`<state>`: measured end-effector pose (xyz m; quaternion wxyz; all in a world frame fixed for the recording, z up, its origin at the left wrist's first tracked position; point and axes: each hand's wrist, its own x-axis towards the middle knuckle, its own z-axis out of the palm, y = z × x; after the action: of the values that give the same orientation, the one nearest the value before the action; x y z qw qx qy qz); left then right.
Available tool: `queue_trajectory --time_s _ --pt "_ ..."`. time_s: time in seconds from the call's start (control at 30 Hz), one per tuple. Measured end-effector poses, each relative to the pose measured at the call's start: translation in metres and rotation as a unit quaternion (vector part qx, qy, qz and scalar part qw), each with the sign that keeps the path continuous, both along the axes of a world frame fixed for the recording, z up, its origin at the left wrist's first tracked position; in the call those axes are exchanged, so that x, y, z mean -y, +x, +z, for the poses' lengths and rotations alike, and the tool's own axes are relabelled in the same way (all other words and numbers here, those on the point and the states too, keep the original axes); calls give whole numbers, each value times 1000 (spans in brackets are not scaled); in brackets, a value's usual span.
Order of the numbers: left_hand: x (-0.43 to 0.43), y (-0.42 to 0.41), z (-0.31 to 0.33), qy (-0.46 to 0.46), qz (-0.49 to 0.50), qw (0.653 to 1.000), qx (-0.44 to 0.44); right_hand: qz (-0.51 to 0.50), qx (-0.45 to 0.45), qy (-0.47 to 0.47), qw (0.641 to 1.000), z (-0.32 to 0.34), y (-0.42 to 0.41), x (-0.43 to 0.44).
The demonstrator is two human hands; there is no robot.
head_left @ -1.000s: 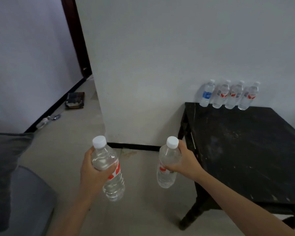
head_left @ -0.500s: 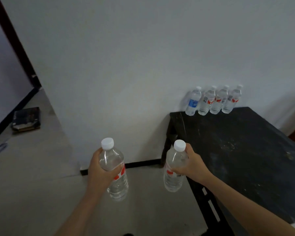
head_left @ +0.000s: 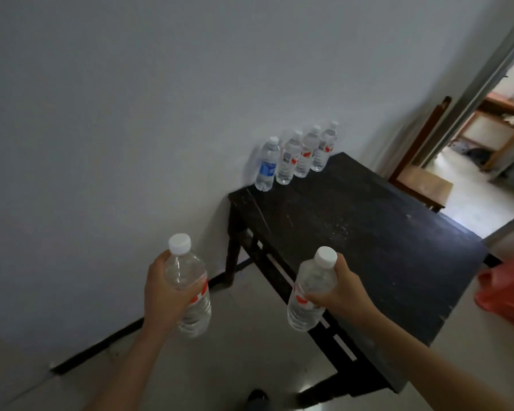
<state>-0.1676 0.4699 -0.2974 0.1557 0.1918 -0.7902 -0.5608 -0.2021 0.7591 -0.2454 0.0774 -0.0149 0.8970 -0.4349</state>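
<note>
My left hand (head_left: 165,295) grips a clear water bottle (head_left: 190,280) with a white cap and a red label, held upright over the floor. My right hand (head_left: 340,292) grips a second clear water bottle (head_left: 310,287) of the same kind, at the near left edge of a black wooden table (head_left: 368,232). Several more bottles stand in a row on the table's far edge against the white wall; the leftmost one (head_left: 267,166) has a blue label, the others (head_left: 304,155) have red ones.
A wooden chair (head_left: 422,179) stands past the table's far right corner by an open doorway (head_left: 493,137) into a brighter room. An orange-red plastic bag (head_left: 508,289) lies at the right edge. Pale floor (head_left: 235,360) lies left of the table.
The view has swung to the right and tilted; the doorway, chair and orange bag have come into sight. Both hands still hold their bottles, now closer to the table.
</note>
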Motion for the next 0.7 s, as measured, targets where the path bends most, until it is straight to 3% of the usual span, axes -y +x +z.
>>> queue_trajectory --time_s 0.33,0.7 --pt "-60 -108 -5 -4 -127 992 -5 -69 -14 -19 997 -19 -74 -51" --pt "-112 -239 6 1 -135 989 -56 -67 -38 -29 997 -25 -209 -95"
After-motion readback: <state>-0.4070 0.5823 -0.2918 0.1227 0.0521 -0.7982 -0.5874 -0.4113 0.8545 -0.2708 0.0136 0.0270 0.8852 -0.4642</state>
